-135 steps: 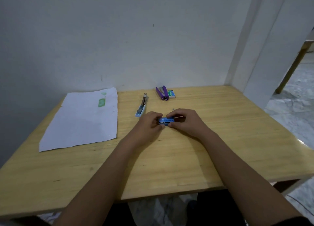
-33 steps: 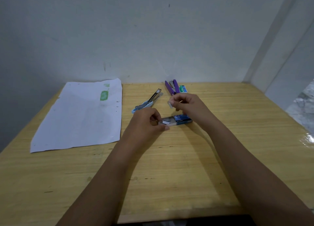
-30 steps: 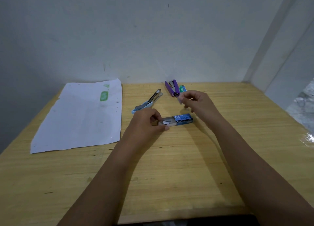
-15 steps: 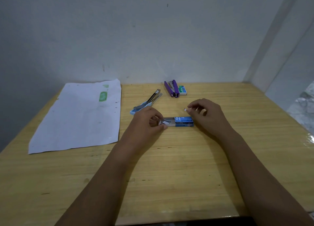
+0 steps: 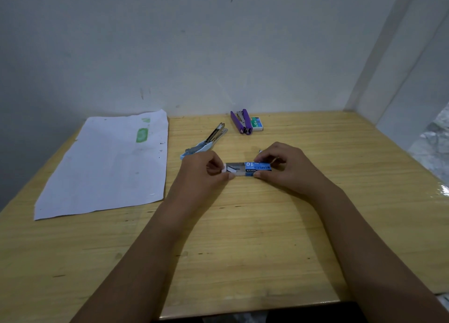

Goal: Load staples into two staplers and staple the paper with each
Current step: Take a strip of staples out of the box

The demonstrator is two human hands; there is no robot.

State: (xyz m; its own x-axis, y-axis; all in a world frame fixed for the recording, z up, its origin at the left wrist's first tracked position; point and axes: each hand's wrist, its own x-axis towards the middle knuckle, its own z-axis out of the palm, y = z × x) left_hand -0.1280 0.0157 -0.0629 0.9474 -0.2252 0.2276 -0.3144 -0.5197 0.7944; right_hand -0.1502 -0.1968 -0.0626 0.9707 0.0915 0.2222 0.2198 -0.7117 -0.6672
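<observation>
**Q:** Where are you sitting?

**Me:** At a pale wooden table (image 5: 243, 249) pushed against a bare grey-white wall (image 5: 194, 55) with a few scuffs on it. The wood has long straight grain and some small dark marks. On my right a white pillar (image 5: 401, 67) meets the table's far corner, and past it I can see marbled floor (image 5: 435, 147).

**Q:** What have your hands got?

**Me:** Both are curled on the blue box (image 5: 257, 169) of staples, which lies flat on the table in front of me. My left hand (image 5: 201, 172) pinches the end of its tray (image 5: 234, 169) between thumb and fingertips. The tray sticks out of the box on the left, with grey staples showing in it. My right hand (image 5: 286, 169) grips the box itself, thumb on the near edge and fingers over the far edge.

**Q:** And the rest?

**Me:** The paper (image 5: 109, 164) lies flat on the left, with a green mark near its far end. The blue stapler (image 5: 206, 143) lies opened out just beyond my left hand. The purple stapler (image 5: 240, 121) is farther back, near the wall. A green box (image 5: 257, 124) is right beside it, and I can't tell whether they touch.
</observation>
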